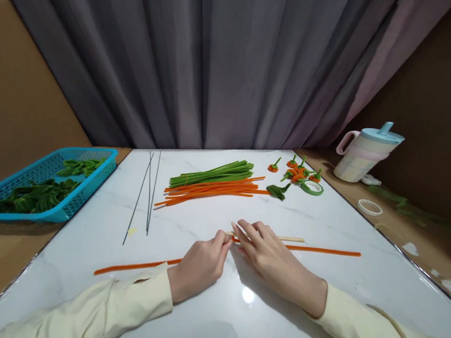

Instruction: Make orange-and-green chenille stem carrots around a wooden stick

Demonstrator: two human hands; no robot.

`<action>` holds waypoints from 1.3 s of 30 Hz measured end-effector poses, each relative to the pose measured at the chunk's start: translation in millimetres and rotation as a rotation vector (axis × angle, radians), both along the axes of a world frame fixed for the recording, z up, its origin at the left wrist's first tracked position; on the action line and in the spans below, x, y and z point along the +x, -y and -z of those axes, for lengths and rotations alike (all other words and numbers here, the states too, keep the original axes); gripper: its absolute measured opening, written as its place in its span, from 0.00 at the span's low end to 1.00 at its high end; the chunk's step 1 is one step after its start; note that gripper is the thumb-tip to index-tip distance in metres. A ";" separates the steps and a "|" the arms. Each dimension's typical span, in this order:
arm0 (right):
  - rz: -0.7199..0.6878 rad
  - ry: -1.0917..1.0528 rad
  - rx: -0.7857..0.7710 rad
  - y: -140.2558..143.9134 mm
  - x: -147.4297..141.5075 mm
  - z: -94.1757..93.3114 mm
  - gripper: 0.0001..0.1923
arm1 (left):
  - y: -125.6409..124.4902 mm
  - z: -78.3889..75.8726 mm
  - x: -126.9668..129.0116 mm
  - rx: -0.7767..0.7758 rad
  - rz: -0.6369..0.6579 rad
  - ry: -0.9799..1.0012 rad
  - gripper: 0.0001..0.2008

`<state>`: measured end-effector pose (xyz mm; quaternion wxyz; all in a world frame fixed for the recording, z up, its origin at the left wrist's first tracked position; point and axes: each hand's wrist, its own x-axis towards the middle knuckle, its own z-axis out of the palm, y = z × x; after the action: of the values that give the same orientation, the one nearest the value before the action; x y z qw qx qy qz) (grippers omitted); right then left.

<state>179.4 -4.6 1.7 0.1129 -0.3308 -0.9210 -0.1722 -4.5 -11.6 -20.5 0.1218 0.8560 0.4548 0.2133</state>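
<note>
A long orange pipe cleaner [325,251] runs left and right beneath both hands, with its middle bent around a thin wooden stick [292,238]. My left hand [200,262] is closed in a pinch at the stick's left end, where the orange strand meets it. Over the stick lies my right hand [269,258], its fingers bent and pressing the stick and strand from above. The fingers partly hide the wrapped spot. Beyond the hands are a bundle of orange pipe cleaners [212,191] and a bundle of green pipe cleaners [213,174].
At left stands a blue basket [61,210] with green leaf pieces. Thin dark wires [137,201] lie beside the bundles. Small orange-and-green pieces [296,173] and a green tape roll [312,188] sit at right. A tumbler [364,156] and a white ring [369,207] are beyond the edge.
</note>
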 end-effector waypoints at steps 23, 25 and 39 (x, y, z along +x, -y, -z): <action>-0.033 0.091 0.092 -12.9 2.4 1.8 0.21 | 0.6 4.5 -1.3 0.090 0.085 -0.001 0.10; 0.004 0.075 0.081 -14.8 5.0 2.7 0.20 | 0.4 4.5 -1.2 0.088 0.077 0.008 0.11; 0.047 0.078 0.131 -8.0 6.5 0.8 0.20 | 0.3 2.9 -1.6 0.129 0.079 -0.084 0.14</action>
<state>186.0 3.5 0.9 0.0945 -0.3373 -0.9034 -0.2475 -6.1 -12.0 -23.4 0.0556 0.8876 0.4107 0.2011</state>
